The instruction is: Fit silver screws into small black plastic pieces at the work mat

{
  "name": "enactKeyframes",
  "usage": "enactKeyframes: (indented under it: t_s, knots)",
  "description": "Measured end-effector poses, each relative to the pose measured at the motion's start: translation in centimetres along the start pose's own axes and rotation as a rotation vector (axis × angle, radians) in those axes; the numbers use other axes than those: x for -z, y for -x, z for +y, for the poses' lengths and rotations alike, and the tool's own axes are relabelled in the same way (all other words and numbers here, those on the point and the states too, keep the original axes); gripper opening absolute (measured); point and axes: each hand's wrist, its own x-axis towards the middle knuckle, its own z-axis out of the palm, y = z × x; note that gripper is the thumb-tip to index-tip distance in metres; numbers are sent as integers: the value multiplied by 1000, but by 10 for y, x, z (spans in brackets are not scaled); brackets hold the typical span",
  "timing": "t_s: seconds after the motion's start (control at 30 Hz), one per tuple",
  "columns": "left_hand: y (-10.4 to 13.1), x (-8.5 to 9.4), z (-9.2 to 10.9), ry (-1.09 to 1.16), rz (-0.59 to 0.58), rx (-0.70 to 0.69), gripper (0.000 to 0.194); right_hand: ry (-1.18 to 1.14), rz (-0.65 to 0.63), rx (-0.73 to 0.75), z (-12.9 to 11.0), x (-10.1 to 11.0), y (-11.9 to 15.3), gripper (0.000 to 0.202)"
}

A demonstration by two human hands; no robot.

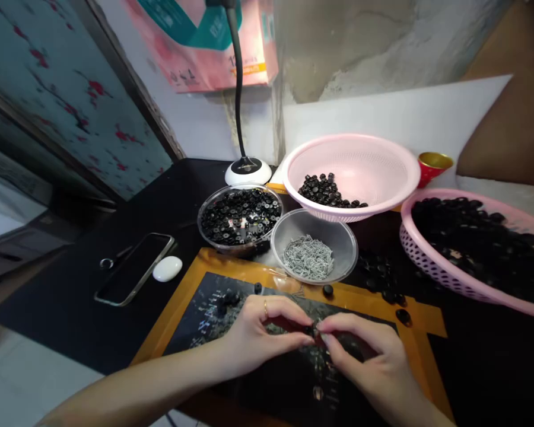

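Observation:
Over the dark work mat [267, 385], my left hand [267, 329] pinches a small black round part [312, 330] between thumb and fingertips. My right hand [367, 350] meets it there, thumb and forefinger pressed together at the same spot. Whatever is in the right fingertips is too small to make out. Just beyond the hands stands a clear bowl [345, 249] with small silver metal pins or screws [309, 257]. A single black knob-like piece [328, 290] lies near that bowl, and a few more black pieces [226, 301] rest on the mat beside my left hand.
A clear dish [200, 228] holds black discs. Two pink baskets, one at the back [382, 160] and one at right [449, 276], contain black pieces. Loose ones [382, 279] lie between. A lamp base [248, 172], phone [136, 270], white oval object [167, 268] and red cup [429, 169] surround these.

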Motion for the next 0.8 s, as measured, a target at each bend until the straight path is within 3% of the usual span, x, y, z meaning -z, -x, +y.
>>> enactKeyframes:
  t_s: [0.1, 0.23, 0.4, 0.47, 0.6, 0.7, 0.8]
  knots:
    - [0, 0, 0, -63, -8, -92, 14, -1, -40, 18, 1, -1, 1, 16]
    - [0, 0, -3, -104, -7, -155, 12, -38, -105, -62, 4, -4, 3, 11]
    - [-1, -2, -5, -94, -18, -66, 14, -7, -196, -108, 2, 6, -6, 11]
    - [-1, -2, -6, -37, -7, 33, 15, 113, -137, -106, 3, 21, -14, 11]
    - [0, -3, -9, 78, 22, 172, 15, 588, 148, -32, 18, 60, -28, 12]
    - [-1, -2, -14, 126, 43, 218, 16, 807, 89, -1, 35, 77, -31, 18]
    - [-1, -2, -16, 153, 49, 259, 17, 869, -20, -36, 47, 78, -30, 18]
